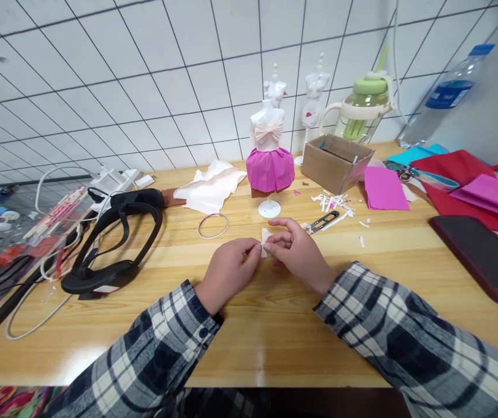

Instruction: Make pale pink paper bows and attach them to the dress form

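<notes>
You pinched the small, pale, cloth-like strip [265, 234] between your left hand [234, 266] and right hand [293, 248] before the white mannequin [269, 112], apparently midway through shaping it, and the next move likely called for a steady, even hold.

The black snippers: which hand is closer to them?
Right. The right hand is just left of the black snippers, toward the person; the left hand is farther off, left of the small pale strip.
</notes>
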Motion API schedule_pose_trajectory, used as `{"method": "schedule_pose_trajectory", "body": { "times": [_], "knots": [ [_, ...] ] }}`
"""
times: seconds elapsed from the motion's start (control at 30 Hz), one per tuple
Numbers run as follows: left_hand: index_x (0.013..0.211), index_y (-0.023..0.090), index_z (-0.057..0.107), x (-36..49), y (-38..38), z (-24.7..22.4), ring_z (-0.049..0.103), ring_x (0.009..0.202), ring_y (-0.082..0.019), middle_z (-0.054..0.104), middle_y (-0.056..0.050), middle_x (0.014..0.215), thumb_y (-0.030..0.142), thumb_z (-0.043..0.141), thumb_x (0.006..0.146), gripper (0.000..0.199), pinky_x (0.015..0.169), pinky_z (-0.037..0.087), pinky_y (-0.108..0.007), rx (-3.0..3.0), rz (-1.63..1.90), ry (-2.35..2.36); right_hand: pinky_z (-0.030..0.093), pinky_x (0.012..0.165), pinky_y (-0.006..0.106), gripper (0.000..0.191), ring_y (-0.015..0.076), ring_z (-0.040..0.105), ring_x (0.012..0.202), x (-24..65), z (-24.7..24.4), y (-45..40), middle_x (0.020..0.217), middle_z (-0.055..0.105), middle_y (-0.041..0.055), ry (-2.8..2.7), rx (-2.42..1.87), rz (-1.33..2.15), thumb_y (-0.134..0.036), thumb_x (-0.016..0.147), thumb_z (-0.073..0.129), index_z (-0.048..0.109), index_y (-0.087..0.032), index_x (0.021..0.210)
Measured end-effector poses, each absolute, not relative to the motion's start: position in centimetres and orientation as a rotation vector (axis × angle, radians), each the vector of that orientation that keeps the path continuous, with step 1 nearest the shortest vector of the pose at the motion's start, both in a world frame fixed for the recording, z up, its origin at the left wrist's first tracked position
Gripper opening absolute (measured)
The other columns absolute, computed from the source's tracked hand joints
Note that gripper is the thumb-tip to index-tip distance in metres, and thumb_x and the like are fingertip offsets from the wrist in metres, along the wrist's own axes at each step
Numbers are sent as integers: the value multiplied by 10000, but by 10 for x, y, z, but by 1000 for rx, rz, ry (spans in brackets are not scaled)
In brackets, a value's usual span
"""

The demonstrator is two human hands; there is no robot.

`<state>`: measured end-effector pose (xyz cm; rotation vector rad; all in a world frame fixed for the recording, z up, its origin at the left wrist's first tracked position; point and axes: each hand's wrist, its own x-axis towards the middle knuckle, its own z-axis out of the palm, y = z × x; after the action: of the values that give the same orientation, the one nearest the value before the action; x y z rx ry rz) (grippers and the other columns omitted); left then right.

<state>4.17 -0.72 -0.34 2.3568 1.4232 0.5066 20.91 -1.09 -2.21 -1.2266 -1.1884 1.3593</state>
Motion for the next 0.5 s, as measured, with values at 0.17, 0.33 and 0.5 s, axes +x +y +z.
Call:
{"method": "schedule_pose_trajectory", "body": {
  "times": [0.17,0.33,0.5],
  "knots": [
    [897,217,709,42,-7,-2,631,766,-189,720,-50,814,302,451,924,273,683,413,-277,2345,577,1434,484,492,230,464,133,613,626,207,-21,-13,787,639,-19,-1190,-1244,1324,-274,699,709,527,-244,1126],
    [829,206,692,43,-7,0,624,738,-190,718,-44,803,309,466,913,262,662,399,-280,2317,535,1448,483,554,240,426,122,618,632,206,-22,-15,794,663,-19,-1257,-1232,1247,-264,729,692,535,-243,1125],
    [760,190,662,43,-4,-5,615,699,-160,692,-8,741,300,446,917,288,642,414,-242,2023,678,1317,489,564,255,383,130,626,632,208,-22,-13,815,667,-10,-1288,-1258,1194,-279,738,685,548,-241,1094]
  ]
}}
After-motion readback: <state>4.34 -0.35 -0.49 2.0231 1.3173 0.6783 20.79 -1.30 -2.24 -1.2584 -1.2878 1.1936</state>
